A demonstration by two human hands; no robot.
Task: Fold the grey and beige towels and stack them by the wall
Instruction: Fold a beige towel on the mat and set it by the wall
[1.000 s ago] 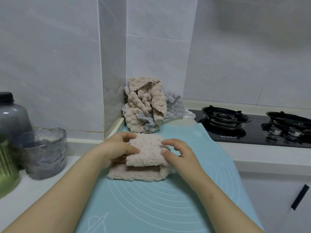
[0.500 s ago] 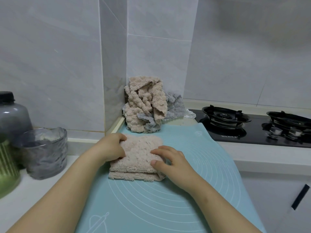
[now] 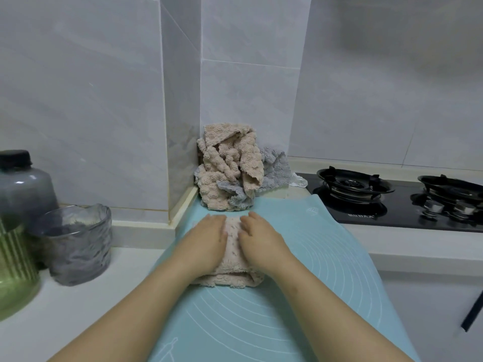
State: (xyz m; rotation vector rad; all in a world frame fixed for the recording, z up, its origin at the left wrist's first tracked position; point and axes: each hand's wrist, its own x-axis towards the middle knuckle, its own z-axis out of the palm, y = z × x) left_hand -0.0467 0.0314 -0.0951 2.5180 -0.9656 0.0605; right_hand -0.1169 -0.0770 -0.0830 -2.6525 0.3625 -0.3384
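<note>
- The folded beige towel [image 3: 232,248] looks thick and springy. Its layers bulge at the 6 o'clock edge, so the fold may flop open once the pressure comes off.
- The crumpled pile [image 3: 226,176] of beige and grey towels sits just beside it at 12 o'clock, in the wall corner. Pushing the folded one that way could rumple it or tangle the two.
- The left hand [image 3: 206,240] lies flat with straight fingers, pressing the towel's 9 o'clock half and gripping nothing.
- The right hand [image 3: 259,240] presses the 3 o'clock half the same way, palm down and unclenched.
- The towel rests on the teal mat [image 3: 326,270].
</note>
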